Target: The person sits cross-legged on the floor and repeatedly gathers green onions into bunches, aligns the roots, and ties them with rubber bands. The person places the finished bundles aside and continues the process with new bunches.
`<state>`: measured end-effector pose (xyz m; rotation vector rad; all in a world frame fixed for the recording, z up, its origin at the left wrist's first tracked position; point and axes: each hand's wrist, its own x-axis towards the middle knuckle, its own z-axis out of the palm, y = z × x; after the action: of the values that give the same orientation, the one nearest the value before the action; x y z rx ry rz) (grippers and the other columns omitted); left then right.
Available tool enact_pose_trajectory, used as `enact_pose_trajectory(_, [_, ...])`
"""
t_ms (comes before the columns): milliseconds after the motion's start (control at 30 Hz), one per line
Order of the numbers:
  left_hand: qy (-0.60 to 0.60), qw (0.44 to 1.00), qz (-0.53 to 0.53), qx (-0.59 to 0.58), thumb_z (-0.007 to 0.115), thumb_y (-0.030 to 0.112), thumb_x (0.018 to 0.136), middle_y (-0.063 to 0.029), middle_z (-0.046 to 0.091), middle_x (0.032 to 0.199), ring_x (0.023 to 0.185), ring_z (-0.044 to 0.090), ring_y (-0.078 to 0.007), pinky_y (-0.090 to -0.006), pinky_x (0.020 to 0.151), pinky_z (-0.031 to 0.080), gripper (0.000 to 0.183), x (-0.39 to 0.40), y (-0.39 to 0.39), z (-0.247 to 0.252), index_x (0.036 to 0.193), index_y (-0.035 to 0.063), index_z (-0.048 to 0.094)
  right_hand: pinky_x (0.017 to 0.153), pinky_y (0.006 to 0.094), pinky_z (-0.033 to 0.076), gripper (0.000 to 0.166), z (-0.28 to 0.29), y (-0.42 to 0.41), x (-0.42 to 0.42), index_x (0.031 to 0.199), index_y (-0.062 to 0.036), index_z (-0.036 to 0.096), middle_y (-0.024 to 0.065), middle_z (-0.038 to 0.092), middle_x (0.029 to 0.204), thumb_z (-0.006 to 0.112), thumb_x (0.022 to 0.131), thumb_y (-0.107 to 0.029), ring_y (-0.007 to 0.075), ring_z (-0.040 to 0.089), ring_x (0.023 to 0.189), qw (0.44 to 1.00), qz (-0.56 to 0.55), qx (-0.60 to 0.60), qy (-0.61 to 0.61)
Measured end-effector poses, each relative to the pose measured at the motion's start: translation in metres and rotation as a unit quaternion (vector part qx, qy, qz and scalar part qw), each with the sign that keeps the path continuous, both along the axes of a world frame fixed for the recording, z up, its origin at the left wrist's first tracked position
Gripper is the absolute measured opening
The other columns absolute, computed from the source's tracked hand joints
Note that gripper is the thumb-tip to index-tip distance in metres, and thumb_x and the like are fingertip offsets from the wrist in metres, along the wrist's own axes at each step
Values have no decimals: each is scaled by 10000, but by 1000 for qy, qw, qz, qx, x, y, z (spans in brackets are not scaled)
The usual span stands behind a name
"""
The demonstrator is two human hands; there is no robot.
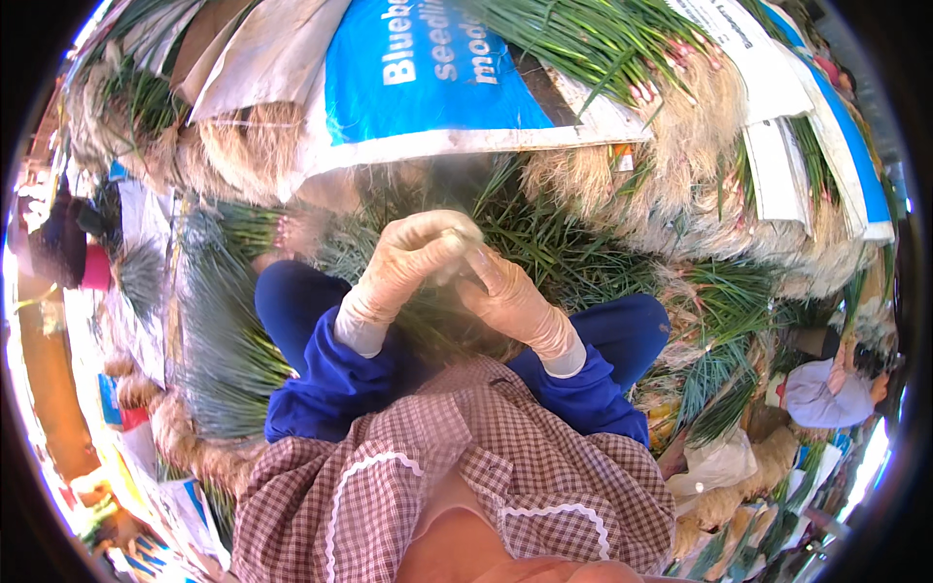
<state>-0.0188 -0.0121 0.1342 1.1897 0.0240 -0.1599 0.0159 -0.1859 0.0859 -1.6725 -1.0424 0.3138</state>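
Observation:
My left hand (415,259) and my right hand (514,302) meet in front of my lap, both in thin pale gloves. The left fingers curl over, with the thumb and fingertips against the right fingertips. Whether anything small is pinched between them is hidden. Beneath and beyond my hands lies a heap of loose green onion leaves (568,248). Beside my left knee are long spring onions (226,328), their leaves spread out. Another small bunch of spring onions (251,227) with pinkish bulbs lies past that knee.
Ahead rises a stack of rooted onion bundles (634,175), partly covered by a blue-and-white printed sack (437,109). Spring onions with pink-white bulbs (605,51) lie on top. More onions (729,299) lie to my right, where another person (831,393) sits. A pink container (96,267) stands far left.

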Motion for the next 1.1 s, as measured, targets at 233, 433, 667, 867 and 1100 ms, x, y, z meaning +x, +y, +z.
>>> enact_pose_trajectory(233, [-39, 991, -94, 90, 645, 237, 913, -23, 648, 836, 624, 523, -53, -200, 576, 436, 238, -4, -9, 14, 1017, 26, 609, 796, 328, 494, 689, -4, -3, -15, 1383, -134, 350, 104, 533, 1181, 596, 777, 81, 219, 592, 976, 992, 31, 66, 106])
enact_pose_trajectory(433, [-123, 915, -224, 312, 630, 181, 903, -72, 658, 899, 758, 611, -106, -251, 665, 517, 400, 18, 5, 21, 1254, 19, 527, 1000, 473, 436, 783, -10, -5, -18, 1425, -208, 376, 102, 323, 1459, 698, 718, -108, 267, 390, 1305, 746, 135, 352, 550])
enact_pose_trajectory(667, [-53, 969, -171, 168, 640, 136, 904, -62, 634, 964, 793, 649, -120, -249, 698, 569, 256, 29, 10, 2, 1098, -31, 634, 1012, 632, 370, 950, -17, -4, -20, 1488, -252, 233, 110, 219, 1513, 751, 711, -420, 315, 255, 1392, 694, 131, 384, 594])
enact_pose_trajectory(867, [-145, 957, -127, 217, 633, 126, 903, -46, 647, 891, 785, 661, -130, -261, 629, 576, 214, 25, 6, -4, 1073, -2, 654, 968, 733, 329, 770, -20, 0, -27, 1418, -393, 369, 90, 249, 1501, 698, 727, -478, 357, 246, 1384, 697, 142, 386, 587])
enact_pose_trajectory(1100, [-363, 827, -14, 428, 675, 66, 728, -69, 615, 707, 561, 615, -223, -308, 477, 488, 165, 12, -8, 10, 893, 63, 682, 982, 671, 376, 756, -9, -4, -32, 1454, -216, 323, 162, 250, 1483, 643, 799, -415, 327, 313, 1367, 665, 229, 398, 589])
